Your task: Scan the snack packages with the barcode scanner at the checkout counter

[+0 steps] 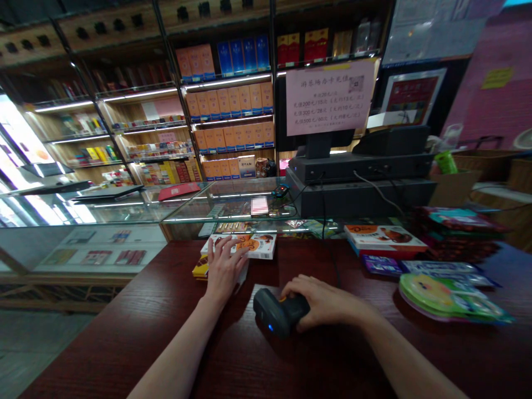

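In the head view my right hand (318,302) is closed round the handle of a black barcode scanner (272,316). The scanner lies low over the brown table, and a small blue light glows on it. My left hand (224,266) reaches over a white and orange snack box (261,244), its fingers spread across the near left part. A yellow pack (201,267) is beside and partly under that box, half covered by the hand. Something pale shows below the left palm, too hidden to name.
To the right lie another orange and white box (386,239), purple packs (380,265), a green blister pack (440,296) and stacked dark red bags (461,238). Behind the brown table (166,332) stand a glass counter (233,191) and a black cash register (361,188) with a cable.
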Demonstrator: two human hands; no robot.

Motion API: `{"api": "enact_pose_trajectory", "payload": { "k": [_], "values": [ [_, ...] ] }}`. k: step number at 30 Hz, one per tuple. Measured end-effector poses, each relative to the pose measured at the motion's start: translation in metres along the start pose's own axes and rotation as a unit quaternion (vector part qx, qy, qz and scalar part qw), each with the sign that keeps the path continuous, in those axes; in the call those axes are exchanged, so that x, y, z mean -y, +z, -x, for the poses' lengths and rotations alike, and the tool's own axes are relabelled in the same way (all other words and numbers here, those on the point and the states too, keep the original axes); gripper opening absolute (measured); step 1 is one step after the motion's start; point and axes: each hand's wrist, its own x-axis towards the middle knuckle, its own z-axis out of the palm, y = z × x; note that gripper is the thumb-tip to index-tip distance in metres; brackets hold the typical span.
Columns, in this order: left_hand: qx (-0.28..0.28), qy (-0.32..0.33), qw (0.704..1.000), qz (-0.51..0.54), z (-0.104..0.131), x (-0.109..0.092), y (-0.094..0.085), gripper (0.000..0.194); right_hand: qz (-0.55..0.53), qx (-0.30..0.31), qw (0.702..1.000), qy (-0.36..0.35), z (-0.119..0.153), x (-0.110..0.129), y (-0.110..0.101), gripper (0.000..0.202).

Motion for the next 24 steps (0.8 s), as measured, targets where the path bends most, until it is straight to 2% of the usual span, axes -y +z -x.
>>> {"api": "enact_pose_trajectory", "payload": {
  "k": [6, 10, 15, 19, 24],
  "values": [
    [0.008, 0.006, 1.0, 0.004, 0.002, 0.002, 0.003, 0.021, -0.008, 0.006, 1.0, 0.001, -0.001, -0.002, -0.001, 0.059],
    [0.022, 0.002, 1.0, 0.022, 0.004, 0.005, 0.007, 0.02, -0.061, -0.005, 0.998, -0.012, 0.0, -0.004, -0.007, 0.066],
    [0.013, -0.002, 0.998, 0.055, 0.006, 0.008, 0.014, 0.02, -0.088, -0.118, 0.989, 0.022, -0.003, -0.014, -0.009, 0.044],
    [0.012, 0.003, 0.996, 0.092, 0.006, 0.007, 0.015, 0.021, -0.088, -0.206, 0.973, 0.058, -0.01, -0.031, -0.006, 0.039],
    [0.003, 0.005, 0.993, 0.117, 0.004, 0.004, 0.01, 0.019, -0.117, -0.261, 0.954, 0.093, -0.017, -0.051, -0.003, 0.036]
  ]
}}
